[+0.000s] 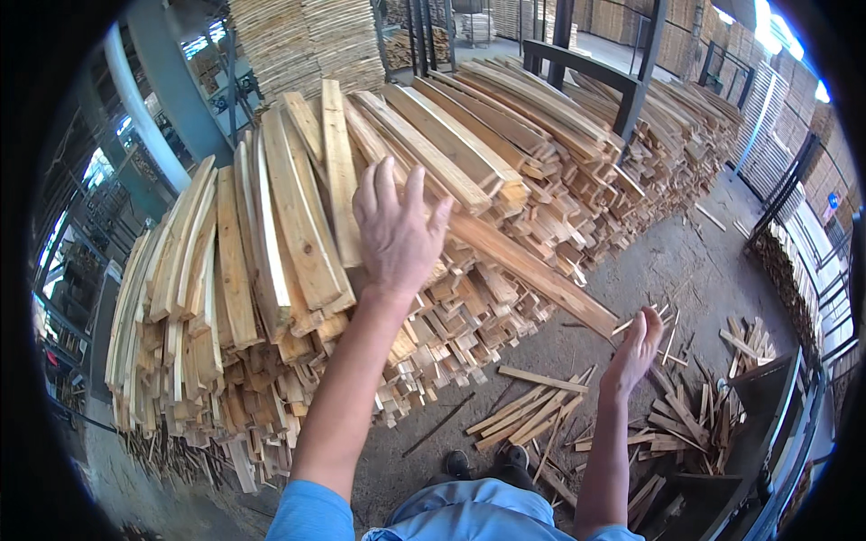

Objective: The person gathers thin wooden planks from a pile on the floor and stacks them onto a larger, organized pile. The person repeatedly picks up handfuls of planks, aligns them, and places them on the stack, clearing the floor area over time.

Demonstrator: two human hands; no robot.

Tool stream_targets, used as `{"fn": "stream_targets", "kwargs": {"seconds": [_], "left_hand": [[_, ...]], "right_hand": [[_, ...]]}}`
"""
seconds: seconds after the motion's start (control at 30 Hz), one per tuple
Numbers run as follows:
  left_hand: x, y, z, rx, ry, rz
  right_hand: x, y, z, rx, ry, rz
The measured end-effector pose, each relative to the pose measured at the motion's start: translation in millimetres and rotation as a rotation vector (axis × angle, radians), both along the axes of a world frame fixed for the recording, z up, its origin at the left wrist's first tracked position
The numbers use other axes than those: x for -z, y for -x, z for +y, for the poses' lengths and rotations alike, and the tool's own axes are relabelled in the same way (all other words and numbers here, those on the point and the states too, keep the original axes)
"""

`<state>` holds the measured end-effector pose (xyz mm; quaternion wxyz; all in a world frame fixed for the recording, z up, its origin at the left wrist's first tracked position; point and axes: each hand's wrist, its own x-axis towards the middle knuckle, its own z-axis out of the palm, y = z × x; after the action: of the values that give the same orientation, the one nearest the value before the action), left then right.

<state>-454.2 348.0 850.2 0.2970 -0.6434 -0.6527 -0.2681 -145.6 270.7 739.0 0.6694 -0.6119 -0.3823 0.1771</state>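
A long reddish-brown wooden board point(532, 270) slants from the top of the big lumber stack point(469, 316) down to the right, its near end jutting past the pile. Close beside that end is my right hand point(634, 350), fingers stretched upward and palm toward the board; whether it touches the wood I cannot tell. My left hand point(397, 221) is over the stack with its fingers spread, near the board's upper part and holding nothing. A pale plank point(337, 171) lies just left of my left hand, and a knotty board point(302, 216) rests further left.
Short offcuts point(532, 406) litter the floor by my feet, with more scraps point(695, 419) heaped at the right. A dark metal bin or frame point(767, 406) stands at lower right. Behind the stack rise a black metal upright point(640, 81) and a tall wood pile point(307, 45).
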Motion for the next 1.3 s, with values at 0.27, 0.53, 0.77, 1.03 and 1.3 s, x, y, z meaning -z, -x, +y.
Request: {"fn": "stream_targets", "kwargs": {"seconds": [0.27,0.53,0.77,1.03,1.3], "left_hand": [[-6.3,5.5,-10.6,0.270,0.194,-0.425],[10.3,-18.0,-72.4,0.247,0.003,0.031],[26.2,-3.3,-117.7,0.412,0.075,0.216],[239.6,-48.5,-238.0,0.587,1.076,-0.321],[385.1,-71.0,-340.9,0.214,1.581,-0.287]], "right_hand": [[-36.1,206.3,-0.6,-0.644,0.038,-0.328],[-22.0,227.3,85.0,-0.655,-0.155,-0.313],[134.5,87.4,-76.9,-0.651,0.391,-0.172],[343.0,-60.6,-361.7,-0.392,1.470,0.015],[431.1,-140.4,-420.7,-0.335,1.368,0.222]]}}
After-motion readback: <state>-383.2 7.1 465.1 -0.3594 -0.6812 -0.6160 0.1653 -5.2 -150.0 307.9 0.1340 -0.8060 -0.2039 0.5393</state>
